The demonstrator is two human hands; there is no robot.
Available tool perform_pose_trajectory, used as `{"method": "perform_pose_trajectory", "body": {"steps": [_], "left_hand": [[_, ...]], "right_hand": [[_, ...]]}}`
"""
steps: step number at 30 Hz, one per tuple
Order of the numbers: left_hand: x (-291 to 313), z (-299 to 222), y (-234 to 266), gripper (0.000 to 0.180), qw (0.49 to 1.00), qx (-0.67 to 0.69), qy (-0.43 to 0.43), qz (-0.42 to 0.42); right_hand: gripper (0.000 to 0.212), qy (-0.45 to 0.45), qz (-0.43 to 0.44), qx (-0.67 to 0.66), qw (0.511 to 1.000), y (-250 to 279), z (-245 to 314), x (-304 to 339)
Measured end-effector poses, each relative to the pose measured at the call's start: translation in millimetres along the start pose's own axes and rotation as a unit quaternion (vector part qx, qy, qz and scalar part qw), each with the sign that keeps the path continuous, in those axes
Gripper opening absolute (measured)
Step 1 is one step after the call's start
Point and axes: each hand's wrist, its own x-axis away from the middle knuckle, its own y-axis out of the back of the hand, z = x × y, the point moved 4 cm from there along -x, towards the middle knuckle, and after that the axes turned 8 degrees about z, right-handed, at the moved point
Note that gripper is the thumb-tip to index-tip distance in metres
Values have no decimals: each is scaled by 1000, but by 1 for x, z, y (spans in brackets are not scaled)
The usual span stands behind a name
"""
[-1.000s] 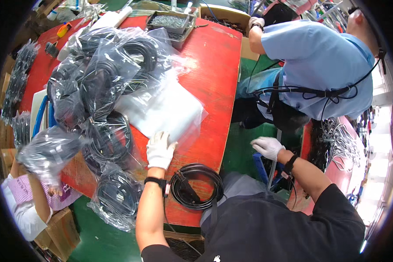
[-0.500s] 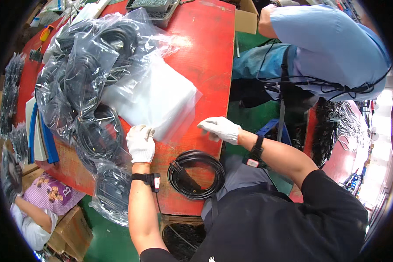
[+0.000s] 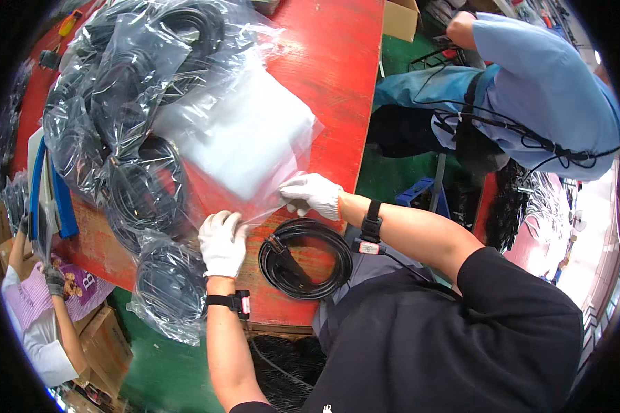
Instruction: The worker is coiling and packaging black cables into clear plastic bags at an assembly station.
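- Near the middle of the frame, a pile of clear plastic bags [image 3: 255, 131] lies flat on the red worktop [image 3: 334, 76], its thin lower edge reaching down between both hands.
- Right of centre, the right hand [image 3: 313, 195], in a white glove, is at that edge; its fingers are bent and close together, but I cannot tell whether they clamp the film.
- Left of centre, the white-gloved left hand [image 3: 222, 245] is by the pile's lower corner, its fingers curled and close together; whether they grip the plastic I cannot tell.
- Just below the right hand, a coil of black cable [image 3: 340, 265] lies unbagged on the worktop, near its lower edge.
- From the upper left down toward the left hand, bagged black cables [image 3: 131, 82] lie heaped; one bagged coil [image 3: 167, 283] is just beside the left wrist.
- Upper right, a person in a light blue shirt [image 3: 548, 89] bends forward.
- Lower left, another person's gloved hand [image 3: 54, 280] shows above a cardboard box [image 3: 108, 351].
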Motion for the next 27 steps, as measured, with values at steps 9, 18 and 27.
{"method": "perform_pose_trajectory", "body": {"steps": [9, 18, 27], "left_hand": [[-36, -41, -4, 40, 997, 52, 42, 27], [-38, -24, -19, 22, 969, 217, 117, -11], [-51, -37, -24, 28, 952, 207, 181, 133]], "right_hand": [[37, 13, -82, 132, 988, -14, 5, -8], [48, 45, -71, 200, 976, 16, -3, 2], [30, -34, -19, 34, 999, 10, -3, 10]]}}
